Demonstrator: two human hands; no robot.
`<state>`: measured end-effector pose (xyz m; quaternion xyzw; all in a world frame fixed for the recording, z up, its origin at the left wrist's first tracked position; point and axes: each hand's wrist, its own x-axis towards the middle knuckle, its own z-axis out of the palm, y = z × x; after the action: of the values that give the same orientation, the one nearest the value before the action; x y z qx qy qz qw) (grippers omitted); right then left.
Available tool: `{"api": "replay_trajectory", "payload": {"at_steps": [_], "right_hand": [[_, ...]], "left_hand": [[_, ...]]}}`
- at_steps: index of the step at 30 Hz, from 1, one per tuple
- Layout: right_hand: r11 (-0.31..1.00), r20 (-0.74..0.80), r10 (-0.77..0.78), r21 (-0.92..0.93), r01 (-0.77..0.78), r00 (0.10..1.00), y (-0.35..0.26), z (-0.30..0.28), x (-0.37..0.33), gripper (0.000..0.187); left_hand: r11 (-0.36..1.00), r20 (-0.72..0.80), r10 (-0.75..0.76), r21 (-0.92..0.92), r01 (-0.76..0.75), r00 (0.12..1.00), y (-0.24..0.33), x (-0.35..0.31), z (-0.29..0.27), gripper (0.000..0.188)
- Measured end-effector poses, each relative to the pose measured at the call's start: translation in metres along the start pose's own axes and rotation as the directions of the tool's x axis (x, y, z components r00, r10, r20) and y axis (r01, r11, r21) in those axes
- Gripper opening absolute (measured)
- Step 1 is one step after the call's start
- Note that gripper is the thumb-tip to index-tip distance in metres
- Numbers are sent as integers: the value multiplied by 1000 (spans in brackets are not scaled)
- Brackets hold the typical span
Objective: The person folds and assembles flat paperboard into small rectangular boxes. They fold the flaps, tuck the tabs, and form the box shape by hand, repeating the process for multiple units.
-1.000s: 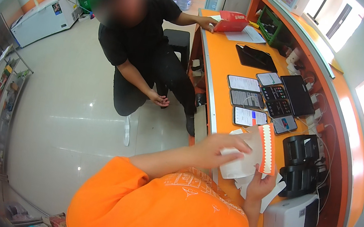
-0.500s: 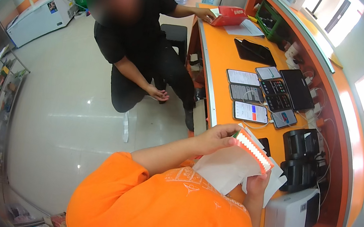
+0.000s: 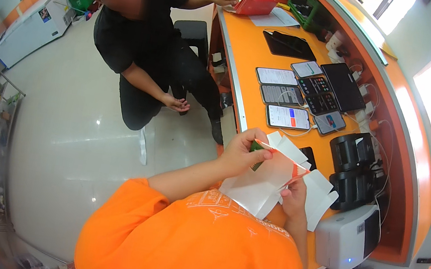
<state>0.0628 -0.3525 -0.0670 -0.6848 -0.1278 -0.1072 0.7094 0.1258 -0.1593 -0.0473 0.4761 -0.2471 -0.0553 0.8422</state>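
A sheet of thin card (image 3: 257, 186), white on the face toward me with orange and a bit of green at its edges, is held between my hands over the near counter edge. It looks like a folding carton, partly bent. My left hand (image 3: 243, 155) pinches its far left corner, thumb on the white side. Gripping its right end, where the orange edge folds, is my right hand (image 3: 294, 198). More white card flaps (image 3: 321, 193) spread out just beyond; whether they belong to the same piece I cannot tell.
On the orange counter (image 3: 246, 54) lie several phones (image 3: 288, 117), a dark tablet (image 3: 343, 87), black machines (image 3: 352, 183) and a white printer (image 3: 343, 241), with cables between. A seated person in black (image 3: 146, 37) touches a red carton (image 3: 255, 3) at the far end.
The card has turned, so its orange strip with the white zigzag no longer faces up and more of the white side shows. Both hands still hold it. The whole view has shifted slightly.
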Motion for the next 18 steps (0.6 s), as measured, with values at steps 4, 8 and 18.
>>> {"api": "replay_trajectory", "payload": {"at_steps": [4, 8, 18], "right_hand": [[979, -59, 103, -170, -112, 993, 10, -1, -10, 23], [973, -254, -218, -129, 191, 942, 14, 4, -7, 24], [985, -270, 162, -9, -171, 949, 8, 6, 8, 36]], "left_hand": [[999, 25, 40, -18, -40, 999, -5, 4, -6, 23], [975, 193, -181, 163, 150, 964, -14, 4, -13, 34], [938, -40, -222, 263, 224, 974, -28, -5, -5, 24]]}}
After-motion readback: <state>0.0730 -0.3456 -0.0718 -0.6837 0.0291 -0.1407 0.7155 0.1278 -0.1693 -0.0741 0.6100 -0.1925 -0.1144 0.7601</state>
